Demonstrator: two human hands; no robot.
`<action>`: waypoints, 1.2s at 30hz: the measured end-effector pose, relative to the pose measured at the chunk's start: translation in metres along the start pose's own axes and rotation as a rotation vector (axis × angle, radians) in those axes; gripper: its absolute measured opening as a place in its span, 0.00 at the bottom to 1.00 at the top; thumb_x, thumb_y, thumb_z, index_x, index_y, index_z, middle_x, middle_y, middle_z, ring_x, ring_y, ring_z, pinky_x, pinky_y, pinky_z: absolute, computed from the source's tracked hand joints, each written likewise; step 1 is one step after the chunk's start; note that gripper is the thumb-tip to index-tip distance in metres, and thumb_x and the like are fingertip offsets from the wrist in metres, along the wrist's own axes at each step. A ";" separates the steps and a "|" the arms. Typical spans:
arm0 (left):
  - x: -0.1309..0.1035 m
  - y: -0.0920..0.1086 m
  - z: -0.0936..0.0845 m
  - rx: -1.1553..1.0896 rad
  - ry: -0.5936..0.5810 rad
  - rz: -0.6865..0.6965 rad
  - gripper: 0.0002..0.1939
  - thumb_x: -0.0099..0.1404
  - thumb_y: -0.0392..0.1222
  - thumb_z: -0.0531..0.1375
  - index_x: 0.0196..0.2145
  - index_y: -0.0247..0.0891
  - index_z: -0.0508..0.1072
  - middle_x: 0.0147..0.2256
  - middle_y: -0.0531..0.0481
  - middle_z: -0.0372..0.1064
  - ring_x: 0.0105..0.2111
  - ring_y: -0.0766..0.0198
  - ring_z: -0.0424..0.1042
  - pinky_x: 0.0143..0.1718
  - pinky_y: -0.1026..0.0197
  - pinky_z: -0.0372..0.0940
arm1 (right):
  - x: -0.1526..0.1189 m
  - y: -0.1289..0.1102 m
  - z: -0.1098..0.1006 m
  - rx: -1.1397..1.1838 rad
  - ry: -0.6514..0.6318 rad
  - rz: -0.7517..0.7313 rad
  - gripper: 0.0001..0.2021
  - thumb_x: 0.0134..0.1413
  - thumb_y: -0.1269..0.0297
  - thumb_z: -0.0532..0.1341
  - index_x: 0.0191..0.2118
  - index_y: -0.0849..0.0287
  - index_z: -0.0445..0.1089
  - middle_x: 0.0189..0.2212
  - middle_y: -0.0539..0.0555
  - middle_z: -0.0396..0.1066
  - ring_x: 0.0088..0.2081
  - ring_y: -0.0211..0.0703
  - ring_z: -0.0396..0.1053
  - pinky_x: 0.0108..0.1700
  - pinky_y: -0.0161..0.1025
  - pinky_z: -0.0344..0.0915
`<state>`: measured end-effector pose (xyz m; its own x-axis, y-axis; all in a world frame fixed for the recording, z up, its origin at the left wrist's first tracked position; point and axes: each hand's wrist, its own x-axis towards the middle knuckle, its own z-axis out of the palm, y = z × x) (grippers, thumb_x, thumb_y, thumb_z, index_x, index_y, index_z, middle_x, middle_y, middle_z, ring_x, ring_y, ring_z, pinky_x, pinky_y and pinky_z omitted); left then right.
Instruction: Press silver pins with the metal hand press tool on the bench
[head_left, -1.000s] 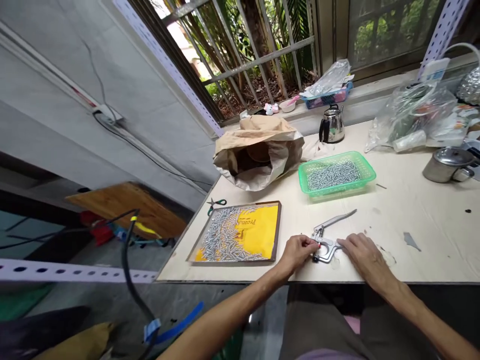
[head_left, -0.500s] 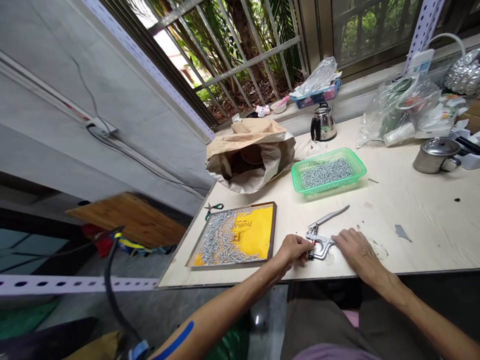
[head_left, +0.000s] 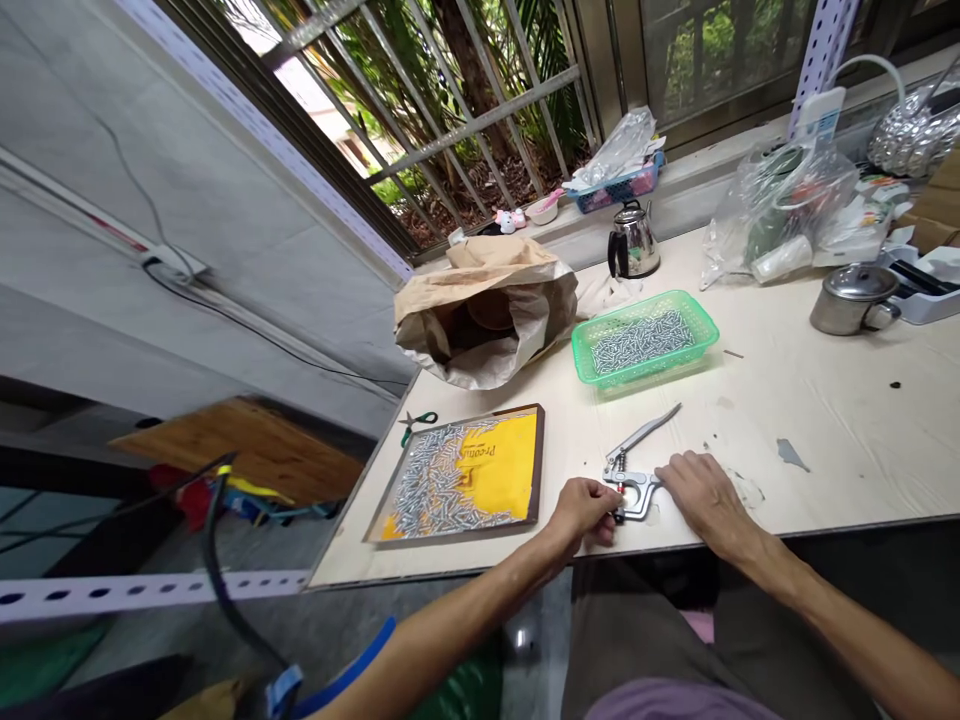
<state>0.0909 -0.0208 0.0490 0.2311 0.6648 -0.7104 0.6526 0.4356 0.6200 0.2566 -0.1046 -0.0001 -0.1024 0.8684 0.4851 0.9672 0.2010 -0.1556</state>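
Silver snap-fastener pliers [head_left: 636,486], with a lever handle and a spring, lie near the table's front edge, the handle raised toward the back right. My left hand [head_left: 583,510] pinches at the left end of the jaw, beside a small red part. Whatever is between those fingertips is too small or hidden to name. My right hand [head_left: 701,492] rests palm down on the table, its curled fingers holding the right end of the pliers' frame. Left of the pliers, a shallow tray [head_left: 538,465] with a yellow bottom holds many small silver metal pins [head_left: 435,485].
Behind the pliers stands a green plastic basket [head_left: 645,372] of similar metal pieces. A brown paper bag [head_left: 487,310] gapes open at the back left. Scissors [head_left: 417,424] lie by the tray. A kettle [head_left: 634,240], a lidded steel cup [head_left: 853,300] and plastic bags [head_left: 780,215] stand farther back.
The view has shifted slightly, so the table's things appear a little farther left. Both hands keep nearly the same place at the pliers.
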 end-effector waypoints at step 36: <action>-0.008 -0.011 0.008 -0.048 0.039 -0.067 0.10 0.64 0.41 0.58 0.27 0.33 0.67 0.12 0.57 0.61 0.12 0.70 0.63 0.19 0.67 0.63 | 0.054 0.043 -0.030 0.074 -0.554 -0.013 0.28 0.33 0.54 0.72 0.41 0.63 0.69 0.40 0.60 0.66 0.43 0.53 0.61 0.40 0.45 0.60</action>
<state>0.0871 -0.0360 0.0454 0.1597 0.6558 -0.7379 0.6301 0.5077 0.5876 0.2999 -0.0627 0.0451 -0.2407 0.9700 -0.0340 0.9481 0.2275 -0.2220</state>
